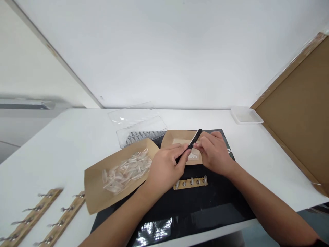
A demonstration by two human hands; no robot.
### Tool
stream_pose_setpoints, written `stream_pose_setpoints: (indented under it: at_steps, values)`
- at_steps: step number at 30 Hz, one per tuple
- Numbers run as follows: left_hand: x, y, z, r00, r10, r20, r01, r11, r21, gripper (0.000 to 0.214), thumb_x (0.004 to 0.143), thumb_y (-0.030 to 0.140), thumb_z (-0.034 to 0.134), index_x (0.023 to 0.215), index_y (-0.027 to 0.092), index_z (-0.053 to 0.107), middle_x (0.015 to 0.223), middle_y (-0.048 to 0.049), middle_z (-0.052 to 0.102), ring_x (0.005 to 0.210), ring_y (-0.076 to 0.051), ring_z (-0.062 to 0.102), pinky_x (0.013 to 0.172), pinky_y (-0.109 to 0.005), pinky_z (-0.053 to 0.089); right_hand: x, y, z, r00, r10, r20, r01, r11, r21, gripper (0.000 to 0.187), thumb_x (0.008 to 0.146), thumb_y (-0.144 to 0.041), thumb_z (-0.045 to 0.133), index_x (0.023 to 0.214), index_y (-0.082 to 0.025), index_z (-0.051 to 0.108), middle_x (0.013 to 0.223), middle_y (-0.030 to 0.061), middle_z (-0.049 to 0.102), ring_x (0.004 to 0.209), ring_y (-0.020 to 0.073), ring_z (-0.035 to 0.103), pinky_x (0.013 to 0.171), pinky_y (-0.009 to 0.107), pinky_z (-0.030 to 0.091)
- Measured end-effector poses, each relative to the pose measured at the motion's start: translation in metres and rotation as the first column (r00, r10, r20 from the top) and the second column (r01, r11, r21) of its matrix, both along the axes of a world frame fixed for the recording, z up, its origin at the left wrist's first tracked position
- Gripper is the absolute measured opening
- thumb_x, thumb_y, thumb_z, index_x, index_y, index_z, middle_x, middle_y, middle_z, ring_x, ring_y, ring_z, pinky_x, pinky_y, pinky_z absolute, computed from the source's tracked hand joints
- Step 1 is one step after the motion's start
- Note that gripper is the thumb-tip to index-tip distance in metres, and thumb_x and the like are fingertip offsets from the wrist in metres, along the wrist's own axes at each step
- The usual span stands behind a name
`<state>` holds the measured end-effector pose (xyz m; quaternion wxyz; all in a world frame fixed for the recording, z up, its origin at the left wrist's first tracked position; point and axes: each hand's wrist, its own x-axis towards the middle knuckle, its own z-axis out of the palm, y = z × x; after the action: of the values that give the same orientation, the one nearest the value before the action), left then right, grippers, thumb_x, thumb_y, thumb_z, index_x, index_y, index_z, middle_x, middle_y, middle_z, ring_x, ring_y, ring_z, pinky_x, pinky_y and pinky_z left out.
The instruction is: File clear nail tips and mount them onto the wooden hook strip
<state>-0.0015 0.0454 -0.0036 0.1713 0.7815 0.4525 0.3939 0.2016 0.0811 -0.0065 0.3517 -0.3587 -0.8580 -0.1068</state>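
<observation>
My left hand (166,168) is closed on a thin black file-like stick (194,139) that slants up to the right. My right hand (214,152) is pinched against the stick, holding something too small to make out. Both hands hover over a small brown paper sheet (177,137) with tiny white pieces on it. Just below them a short wooden strip (191,182) carrying several clear nail tips lies on the black mat (200,206).
A larger brown paper sheet (102,192) with a heap of clear nail tips (127,169) lies at the left. A clear plastic box (141,132) stands behind it. Two wooden strips (33,216) lie at the lower left. A white tray (246,115) and brown board (298,109) stand right.
</observation>
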Motion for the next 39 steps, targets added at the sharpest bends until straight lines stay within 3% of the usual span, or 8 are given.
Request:
stream_pose_setpoints:
  at_steps: [3,8,11,15,19,23,26,39]
  values:
    - [-0.0015,0.0008,-0.0012,1.000,0.013,-0.012,-0.013,1.000,0.005,0.036,0.104,0.024,0.058,0.069,0.018,0.064,0.063,0.0017,0.064,0.057,-0.013,0.060,0.058,-0.026,0.040,-0.0010,0.0016,-0.0013,0.998,-0.044,-0.050,0.047,0.997,0.057,0.029,0.106,-0.012,0.050,0.082,-0.025,0.040,0.072,-0.0016,0.055,0.063,0.0171,0.045,0.074,0.036,0.031]
    - [-0.0008,-0.0007,-0.0009,1.000,-0.016,-0.004,0.016,1.000,0.009,0.032,0.104,0.024,0.058,0.074,0.018,0.067,0.066,0.0021,0.066,0.060,-0.013,0.062,0.060,-0.025,0.042,0.0013,0.0032,-0.0015,0.999,0.025,-0.028,-0.025,1.000,-0.015,0.027,0.105,-0.011,0.051,0.084,-0.024,0.040,0.073,-0.0024,0.055,0.065,0.0168,0.050,0.076,0.035,0.032]
    - [0.0007,-0.0017,-0.0002,1.000,-0.019,0.018,0.019,1.000,-0.012,0.034,0.104,0.024,0.058,0.072,0.018,0.065,0.065,0.0024,0.067,0.059,-0.013,0.062,0.060,-0.026,0.042,0.0033,0.0060,-0.0007,0.995,-0.036,-0.089,0.042,0.997,0.059,0.027,0.105,-0.012,0.051,0.084,-0.025,0.040,0.072,-0.0027,0.054,0.062,0.0168,0.046,0.074,0.036,0.031]
    - [0.0020,-0.0017,0.0009,0.998,-0.048,0.037,0.049,0.998,-0.033,0.034,0.104,0.023,0.059,0.070,0.019,0.064,0.065,0.0029,0.067,0.059,-0.013,0.061,0.060,-0.026,0.042,0.0047,0.0059,0.0013,0.999,0.031,-0.032,-0.031,0.999,-0.018,0.027,0.105,-0.011,0.050,0.083,-0.024,0.041,0.073,-0.0028,0.053,0.064,0.0165,0.048,0.075,0.035,0.033]
    - [0.0025,-0.0013,0.0016,0.999,-0.029,0.045,0.030,0.999,-0.031,0.034,0.104,0.024,0.059,0.070,0.018,0.064,0.066,0.0027,0.066,0.057,-0.012,0.060,0.059,-0.026,0.041,0.0044,0.0030,0.0032,0.994,-0.051,-0.093,0.053,0.998,0.018,0.027,0.106,-0.013,0.051,0.083,-0.024,0.043,0.071,-0.0031,0.051,0.062,0.0166,0.046,0.074,0.035,0.030]
    - [0.0022,-0.0011,0.0004,0.998,-0.027,0.050,0.027,1.000,-0.012,0.031,0.103,0.023,0.059,0.074,0.019,0.068,0.067,0.0025,0.068,0.058,-0.013,0.062,0.059,-0.026,0.042,0.0023,0.0009,0.0028,0.999,0.038,0.000,-0.038,0.999,0.002,0.028,0.106,-0.012,0.050,0.082,-0.024,0.041,0.072,-0.0025,0.053,0.064,0.0164,0.046,0.075,0.035,0.031]
    - [0.0022,-0.0011,0.0004,0.998,-0.023,0.059,0.023,1.000,-0.006,0.031,0.103,0.024,0.059,0.074,0.018,0.068,0.067,0.0020,0.068,0.058,-0.013,0.062,0.059,-0.026,0.042,0.0010,0.0003,0.0027,0.998,-0.021,-0.056,0.023,0.999,0.043,0.028,0.107,-0.012,0.050,0.082,-0.024,0.042,0.071,-0.0031,0.051,0.063,0.0160,0.045,0.075,0.035,0.031]
    - [0.0037,-0.0012,-0.0004,0.999,-0.017,0.031,0.018,0.999,-0.032,0.033,0.103,0.024,0.057,0.073,0.019,0.069,0.066,0.0013,0.069,0.059,-0.014,0.063,0.060,-0.026,0.046,0.0022,0.0004,0.0026,1.000,0.003,-0.013,-0.004,0.997,-0.075,0.027,0.106,-0.013,0.050,0.082,-0.023,0.042,0.073,-0.0017,0.057,0.065,0.0164,0.049,0.074,0.035,0.030]
